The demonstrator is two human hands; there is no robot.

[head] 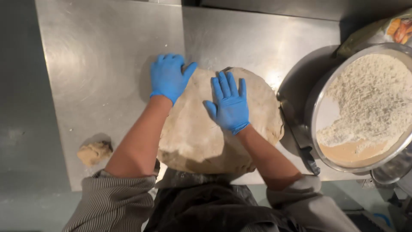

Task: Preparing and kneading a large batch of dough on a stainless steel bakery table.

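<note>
Steel table: both hands flat on dough, bag far-right.

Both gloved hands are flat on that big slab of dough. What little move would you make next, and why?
Probably a push forward and down with both palms. The left hand sits on the far left edge of the dough and the right hand lies flat on its top, fingers spread, gripping nothing. The mass looks thick and uneven, so pressing seems more likely than lifting.
</note>
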